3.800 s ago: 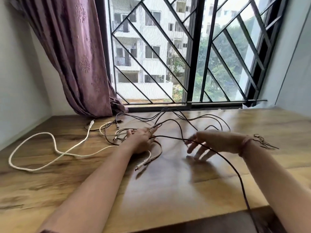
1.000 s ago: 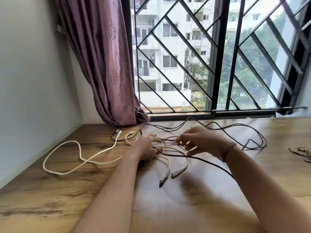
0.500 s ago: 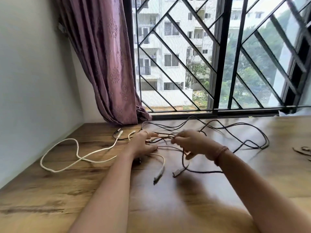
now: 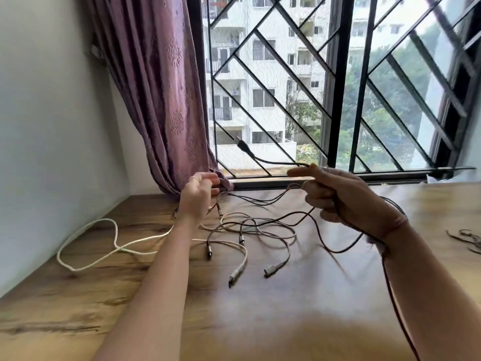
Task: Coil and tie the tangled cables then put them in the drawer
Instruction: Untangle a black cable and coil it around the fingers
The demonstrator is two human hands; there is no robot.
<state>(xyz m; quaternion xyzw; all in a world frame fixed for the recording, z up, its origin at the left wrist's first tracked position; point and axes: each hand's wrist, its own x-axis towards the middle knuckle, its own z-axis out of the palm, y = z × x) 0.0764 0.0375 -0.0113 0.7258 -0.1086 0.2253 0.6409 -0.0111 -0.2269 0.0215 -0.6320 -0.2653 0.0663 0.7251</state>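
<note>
Fingers of the left hand (image 4: 197, 198) hang loosely curled at centre left of the frame, raised above the table (image 4: 78, 308); whether they pinch one of the thin strands beneath them I cannot tell, since the spot is small and blurred. Far left of the frame, a white cable (image 4: 86, 247) lies in an open loop on the wood, well apart from the rest, probably left for a later turn. Behind the left hand, a purple curtain (image 4: 161, 95) hangs down to the sill.

Lower centre, the tangled cables (image 4: 260, 230) sprawl on the table between the two forearms: pale and dark strands crossing each other, with several plugs lying free toward the bottom of the frame. None is coiled or tied yet, and no drawer is in view.

Right of centre, the right hand (image 4: 346, 201) is curled round a dark cable (image 4: 276, 162), thumb and forefinger pinching it so that its plug end sticks up and leftward in front of the window grille (image 4: 338, 87). The rest of that cable trails from the hand down to the lower right edge. Lifting one end clear seems meant to draw this cable out of the knot so it can be coiled alone.

At the far right edge, some small dark ties (image 4: 466, 239) lie on the wood, likely kept ready for binding.
</note>
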